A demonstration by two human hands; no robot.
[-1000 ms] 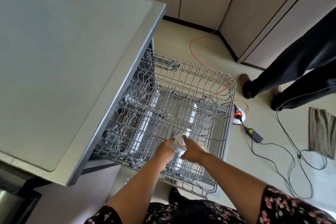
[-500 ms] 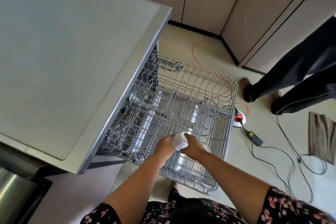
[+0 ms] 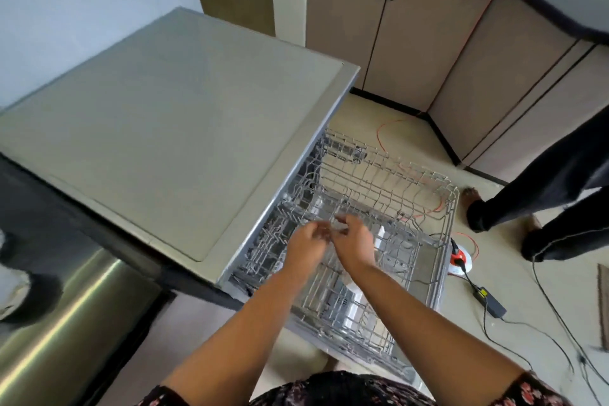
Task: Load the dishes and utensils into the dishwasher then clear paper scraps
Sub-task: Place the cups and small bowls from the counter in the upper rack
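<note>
The dishwasher's wire rack (image 3: 441,208) is pulled out and holds no dishes that I can see. My left hand (image 3: 304,245) and my right hand (image 3: 354,241) hover close together above the middle of the rack, both motion-blurred. Their fingertips nearly meet, the fingers look loose, and nothing white shows between them. No paper scrap is visible in either hand. White patches (image 3: 354,306) show through the rack's wires below; I cannot tell what they are.
The grey dishwasher top (image 3: 171,109) fills the left. A person in dark trousers (image 3: 543,208) stands at the right of the rack. An orange cable reel (image 3: 459,257), a black power adapter (image 3: 489,301) and loose cables lie on the floor. Beige cabinets (image 3: 395,36) line the back.
Both hands held a crumpled white paper scrap over the rack's front; now they are higher over the rack's middle and the scrap is out of sight. The camera has tilted upward.
</note>
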